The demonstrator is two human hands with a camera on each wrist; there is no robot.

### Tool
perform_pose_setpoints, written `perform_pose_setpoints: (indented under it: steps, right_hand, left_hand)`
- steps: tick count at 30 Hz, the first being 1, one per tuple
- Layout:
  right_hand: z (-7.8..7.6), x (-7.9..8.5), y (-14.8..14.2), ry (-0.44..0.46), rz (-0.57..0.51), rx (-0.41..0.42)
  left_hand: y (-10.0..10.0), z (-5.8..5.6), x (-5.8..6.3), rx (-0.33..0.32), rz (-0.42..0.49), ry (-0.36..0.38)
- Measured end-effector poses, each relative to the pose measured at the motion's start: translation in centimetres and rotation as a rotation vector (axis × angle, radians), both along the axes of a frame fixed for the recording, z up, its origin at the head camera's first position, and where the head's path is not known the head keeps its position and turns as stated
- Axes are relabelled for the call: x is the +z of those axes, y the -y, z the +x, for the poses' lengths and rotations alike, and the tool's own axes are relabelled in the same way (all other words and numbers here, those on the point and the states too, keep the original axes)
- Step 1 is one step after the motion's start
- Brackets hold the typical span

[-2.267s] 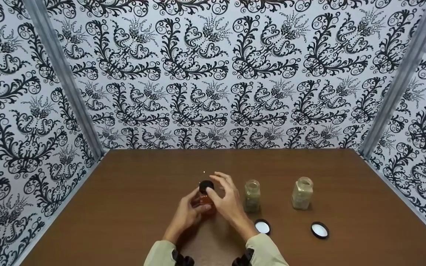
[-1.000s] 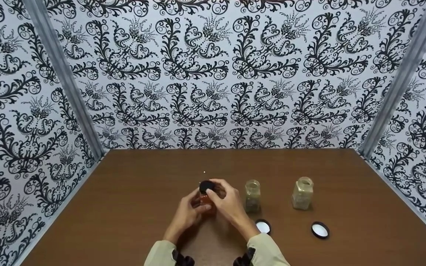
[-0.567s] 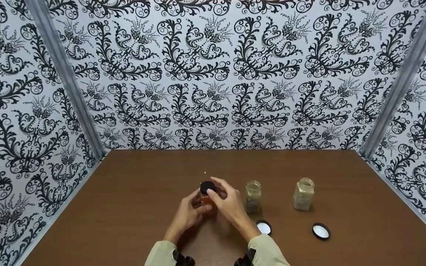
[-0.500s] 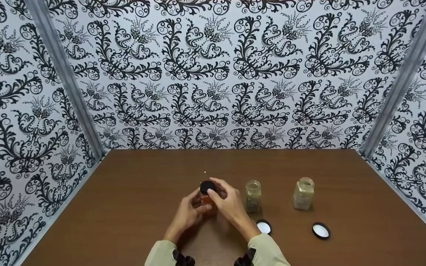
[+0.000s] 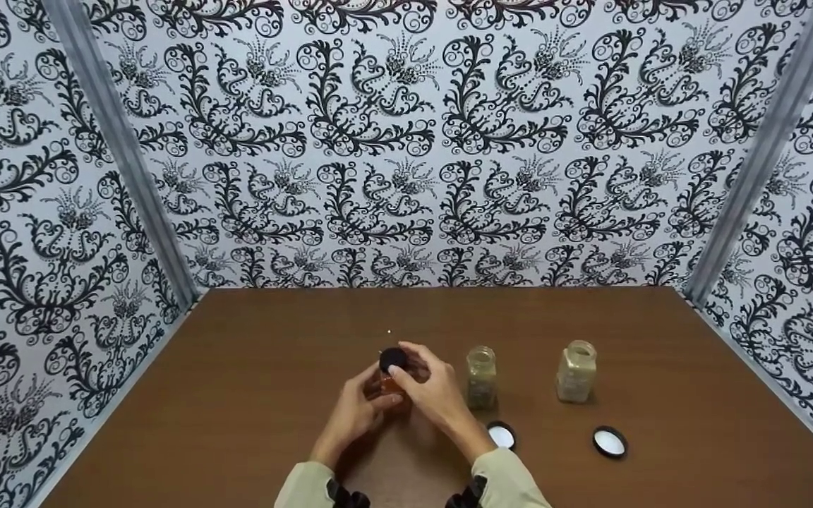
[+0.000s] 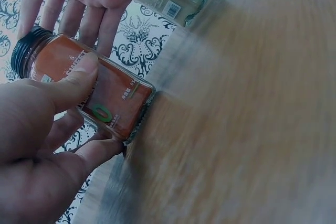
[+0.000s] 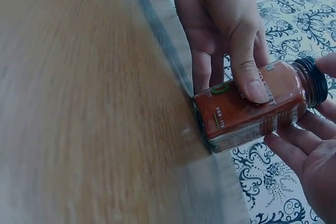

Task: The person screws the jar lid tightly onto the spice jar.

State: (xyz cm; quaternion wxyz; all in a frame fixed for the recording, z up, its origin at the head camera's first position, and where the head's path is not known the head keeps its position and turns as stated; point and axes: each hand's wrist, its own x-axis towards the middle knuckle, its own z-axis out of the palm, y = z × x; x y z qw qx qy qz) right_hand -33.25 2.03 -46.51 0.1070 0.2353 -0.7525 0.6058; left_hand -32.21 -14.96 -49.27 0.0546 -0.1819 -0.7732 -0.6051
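Observation:
In the head view a small square glass spice jar (image 5: pixel 391 384) of orange-red powder stands at the middle of the table. My left hand (image 5: pixel 354 415) grips its body, the thumb lying across the printed label in the left wrist view. A ribbed black lid (image 7: pixel 313 82) sits on the jar's neck. My right hand (image 5: pixel 436 395) pinches this lid, with the thumb at its near side and the fingers round the far side. Both wrist views show the jar (image 6: pixel 107 90) with its base at the wooden surface. To the right stand two lidless jars, a greenish one (image 5: pixel 481 381) and a paler one (image 5: pixel 576 374).
Two black lids with white insides lie face up in front of the lidless jars: one (image 5: pixel 501 435) by my right wrist, the other (image 5: pixel 610 442) farther right. Patterned panels (image 5: pixel 406 176) wall in the brown table (image 5: pixel 272 353) at the back and sides.
My right fingers were lifted off the lid 2.3 s ago, and by 1.0 s ago they had closed round it. Left hand, jar and the other things hold their places.

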Motion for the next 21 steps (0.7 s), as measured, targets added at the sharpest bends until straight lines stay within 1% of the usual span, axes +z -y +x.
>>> perform_pose_setpoints:
  steps: [5, 8, 13, 18, 21]
  right_hand:
    - [-0.19, -0.15, 0.02, -0.033, 0.014, 0.001]
    - [-0.24, -0.10, 0.17, -0.036, -0.008, -0.010]
    - [-0.10, 0.08, 0.17, -0.003, -0.011, -0.015]
    - [-0.10, 0.05, 0.03, -0.007, 0.027, -0.020]
    - [-0.13, 0.00, 0.09, -0.011, 0.008, -0.017]
  left_hand:
    - [-0.03, -0.08, 0.00, -0.004, 0.013, 0.034]
    - [-0.04, -0.18, 0.00, -0.003, 0.002, 0.017]
    - [-0.04, -0.30, -0.12, -0.002, -0.008, -0.019]
    - [-0.02, -0.27, -0.19, -0.006, 0.006, -0.008]
    - [0.02, -0.22, -0.22, -0.001, 0.003, 0.001]
